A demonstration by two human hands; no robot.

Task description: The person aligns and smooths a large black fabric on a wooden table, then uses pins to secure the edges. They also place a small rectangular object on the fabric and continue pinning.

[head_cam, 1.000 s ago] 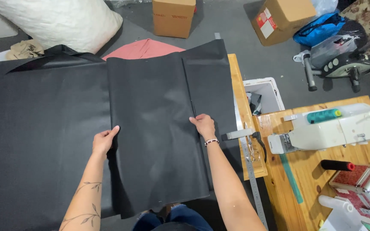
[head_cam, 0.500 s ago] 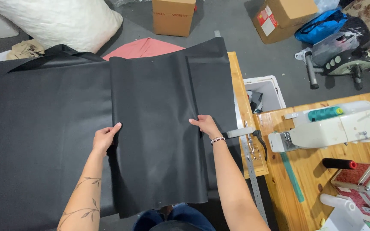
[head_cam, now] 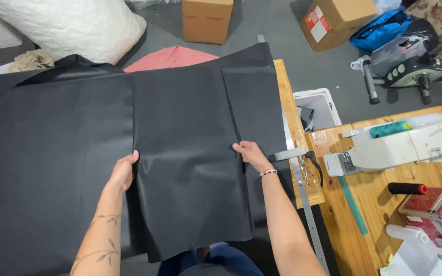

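Black fabric (head_cam: 180, 153) hides both hands' fingertips and runs off the left edge.

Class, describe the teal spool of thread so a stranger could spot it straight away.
Start at the wooden table on the right and find the white sewing machine on it. The teal spool of thread lies along its top, the only teal cylinder there.

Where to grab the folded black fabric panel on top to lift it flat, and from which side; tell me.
Take the top black fabric panel by its two long side edges, about midway along, coming in from left and right. It lies flat over the larger black sheet, and both edges are free. The left hand and right hand already sit there, fingers on the edge. The near hem overhangs, likely a second option.
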